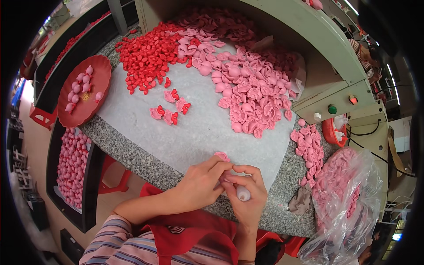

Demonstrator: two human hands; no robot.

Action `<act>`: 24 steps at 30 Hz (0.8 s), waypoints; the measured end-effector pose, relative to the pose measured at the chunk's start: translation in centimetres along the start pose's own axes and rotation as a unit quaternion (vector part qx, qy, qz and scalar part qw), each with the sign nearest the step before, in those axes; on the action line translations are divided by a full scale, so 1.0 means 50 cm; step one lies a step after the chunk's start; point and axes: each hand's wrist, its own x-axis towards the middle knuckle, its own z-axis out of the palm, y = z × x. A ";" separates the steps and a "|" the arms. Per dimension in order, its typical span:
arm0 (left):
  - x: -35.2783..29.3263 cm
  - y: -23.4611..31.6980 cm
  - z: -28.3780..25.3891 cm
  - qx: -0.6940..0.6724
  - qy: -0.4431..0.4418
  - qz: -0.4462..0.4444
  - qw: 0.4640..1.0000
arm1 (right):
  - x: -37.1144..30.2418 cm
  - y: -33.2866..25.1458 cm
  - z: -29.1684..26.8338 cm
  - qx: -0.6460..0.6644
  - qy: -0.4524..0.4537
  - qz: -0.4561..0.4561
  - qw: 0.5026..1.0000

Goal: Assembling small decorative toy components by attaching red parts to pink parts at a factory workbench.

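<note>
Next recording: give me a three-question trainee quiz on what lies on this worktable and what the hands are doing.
1. True or false: the heap of small red plastic pieces lies to the left of the heap of pink plastic pieces.
2. What does the round red tray hold? A) pink assembled pieces B) screws C) nothing
3. Which hand holds the small white bottle?

Key: 1 true. 2 A. 3 the right hand; the left hand pinches a pink piece.

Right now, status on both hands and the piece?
Left hand and right hand together, pinching a small pink piece. Right also holds a small white bottle. Nothing in the way.
</note>
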 end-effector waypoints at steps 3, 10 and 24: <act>-0.001 -0.004 0.000 -0.071 0.039 0.004 0.997 | -0.010 0.029 -0.017 0.045 -0.005 0.026 0.999; -0.001 -0.008 -0.004 -0.098 0.092 0.094 0.987 | -0.027 0.042 -0.015 0.307 0.043 0.149 0.939; -0.020 -0.021 0.006 -0.171 0.116 0.066 0.976 | -0.048 0.076 0.023 0.382 0.045 0.098 0.918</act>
